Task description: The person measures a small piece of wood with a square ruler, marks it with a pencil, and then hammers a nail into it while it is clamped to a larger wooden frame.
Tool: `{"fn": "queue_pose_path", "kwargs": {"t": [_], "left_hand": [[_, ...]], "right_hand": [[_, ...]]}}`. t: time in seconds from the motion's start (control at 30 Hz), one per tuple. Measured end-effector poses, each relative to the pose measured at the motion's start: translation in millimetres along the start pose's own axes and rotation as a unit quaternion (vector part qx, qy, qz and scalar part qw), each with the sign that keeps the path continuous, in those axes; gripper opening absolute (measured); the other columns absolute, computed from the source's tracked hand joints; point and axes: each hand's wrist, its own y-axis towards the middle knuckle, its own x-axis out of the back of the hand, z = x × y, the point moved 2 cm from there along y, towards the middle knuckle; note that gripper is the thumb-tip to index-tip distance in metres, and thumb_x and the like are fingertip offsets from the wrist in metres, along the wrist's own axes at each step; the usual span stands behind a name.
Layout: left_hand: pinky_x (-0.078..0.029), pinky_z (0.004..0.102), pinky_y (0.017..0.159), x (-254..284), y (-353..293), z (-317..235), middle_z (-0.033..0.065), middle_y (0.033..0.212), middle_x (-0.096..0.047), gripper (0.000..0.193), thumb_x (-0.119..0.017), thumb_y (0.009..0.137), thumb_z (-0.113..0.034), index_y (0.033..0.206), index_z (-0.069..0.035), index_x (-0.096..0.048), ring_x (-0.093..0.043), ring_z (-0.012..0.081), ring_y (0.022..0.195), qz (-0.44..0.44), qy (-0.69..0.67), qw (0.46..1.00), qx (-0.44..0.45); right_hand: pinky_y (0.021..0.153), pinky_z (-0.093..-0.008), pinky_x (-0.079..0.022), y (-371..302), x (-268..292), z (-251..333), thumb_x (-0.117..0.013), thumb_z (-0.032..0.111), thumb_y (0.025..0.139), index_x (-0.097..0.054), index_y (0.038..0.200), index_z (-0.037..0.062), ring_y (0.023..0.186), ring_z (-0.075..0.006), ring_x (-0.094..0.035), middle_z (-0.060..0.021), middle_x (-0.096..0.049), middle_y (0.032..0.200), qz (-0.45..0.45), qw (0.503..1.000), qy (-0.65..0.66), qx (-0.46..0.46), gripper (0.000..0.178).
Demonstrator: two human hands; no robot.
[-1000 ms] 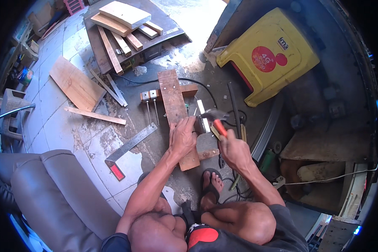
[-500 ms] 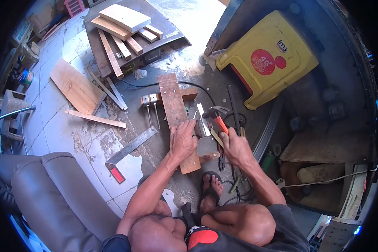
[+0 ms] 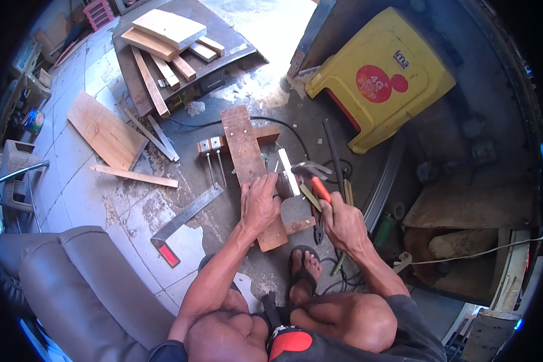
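Observation:
My right hand (image 3: 342, 223) is wrapped round the orange grip of a claw hammer (image 3: 321, 189). The hammer's metal head is smeared by motion and hangs to the right of my left hand. A worn brown wooden board (image 3: 238, 133), raised on wooden crosspieces, stretches away from me. My left hand (image 3: 260, 202) rests on it with bent fingers, closed at the board's right edge on a dark flat piece (image 3: 283, 186); its kind is unclear and the fingers partly cover it. Just beyond that piece is a narrow white strip (image 3: 288, 172).
Left of the board lies a try square (image 3: 187, 214) with a red-marked stock. Pliers (image 3: 318, 230) lie near my right wrist. Cut planks (image 3: 169, 27) are stacked on a low table (image 3: 235, 54). A yellow plastic stool (image 3: 416, 90) stands far right; a brown padded seat (image 3: 96, 289) is near left.
The hammer has swung slightly down and rightward, and its head is now blurred. My left hand keeps its place on the board. The whole view has shifted a little.

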Motion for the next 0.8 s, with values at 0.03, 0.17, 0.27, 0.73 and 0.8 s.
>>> {"fn": "queue_pose_path", "kwargs": {"t": [0.03,0.17,0.27,0.73,0.8], "left_hand": [[-0.04,0.0471,0.094,0,-2,-1,0.0168,0.111,-0.063,0.055,-0.061,0.072,-0.005,0.127,0.0,-0.056,-0.058,0.035,0.108,0.001,-0.002,1.0,-0.002],[-0.04,0.0466,0.096,-2,-5,0,0.0176,0.114,-0.063,0.057,-0.062,0.072,-0.005,0.128,0.0,-0.056,-0.058,0.0352,0.11,0.001,0.005,1.0,0.006],[-0.04,0.0465,0.097,0,-5,-3,0.0187,0.116,-0.064,0.058,-0.062,0.073,-0.005,0.13,0.001,-0.056,-0.059,0.0359,0.111,0.021,0.007,1.0,0.004],[-0.041,0.0457,0.096,-9,-5,2,0.0179,0.116,-0.065,0.055,-0.059,0.075,-0.005,0.13,0.0,-0.057,-0.06,0.0342,0.11,-0.001,0.026,1.0,-0.013],[-0.041,0.0462,0.098,-11,-5,3,0.0186,0.118,-0.065,0.055,-0.059,0.075,-0.006,0.13,0.001,-0.057,-0.06,0.0349,0.111,0.008,0.026,1.0,-0.012]], "right_hand": [[0.059,-0.0619,-0.048,-9,-1,0,-0.051,0.031,0.105,-0.046,0.102,0.0018,0.065,-0.0531,-0.063,-0.0297,-0.062,0.068,-0.023,0.999,0.038,0.007,0.029],[0.058,-0.0604,-0.049,-14,-1,-1,-0.053,0.03,0.105,-0.046,0.101,0.0013,0.065,-0.0524,-0.063,-0.0292,-0.063,0.068,0.065,0.996,-0.049,-0.032,0.03],[0.059,-0.0614,-0.049,-24,-5,0,-0.053,0.03,0.104,-0.046,0.101,0.0015,0.065,-0.0519,-0.063,-0.0287,-0.063,0.068,0.021,0.999,-0.016,-0.022,0.03],[0.057,-0.0586,-0.051,-41,-4,-8,-0.054,0.032,0.104,-0.047,0.099,0.004,0.063,-0.0479,-0.064,-0.023,-0.065,0.071,-0.033,0.999,0.027,0.002,0.029],[0.055,-0.0573,-0.051,-45,-8,-18,-0.055,0.031,0.103,-0.048,0.099,0.0042,0.063,-0.0464,-0.065,-0.0224,-0.065,0.072,0.002,1.0,-0.016,-0.002,0.028]]}}
